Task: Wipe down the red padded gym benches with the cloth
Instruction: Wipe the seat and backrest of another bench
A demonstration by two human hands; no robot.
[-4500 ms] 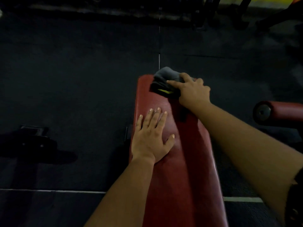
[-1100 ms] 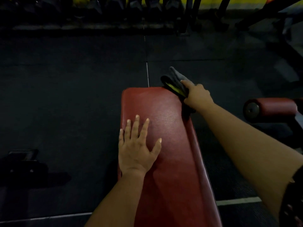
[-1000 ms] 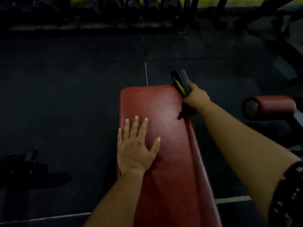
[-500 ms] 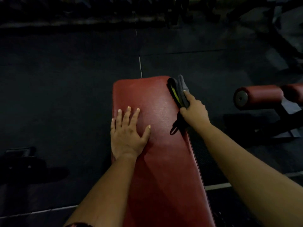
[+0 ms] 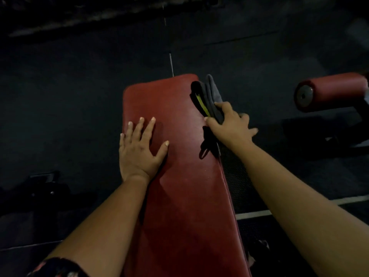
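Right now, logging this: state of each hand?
Left hand: open, flat on red padded bench.
Right hand: holding dark grey cloth.

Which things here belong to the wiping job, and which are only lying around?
Belong to the job:
- red bench pad
- dark cloth, on the pad's right edge
- right hand, holding the cloth
- left hand, flat on the pad

Just lying about:
- red roller pad at the right
- dark metal piece on the floor, left; too dim to identify
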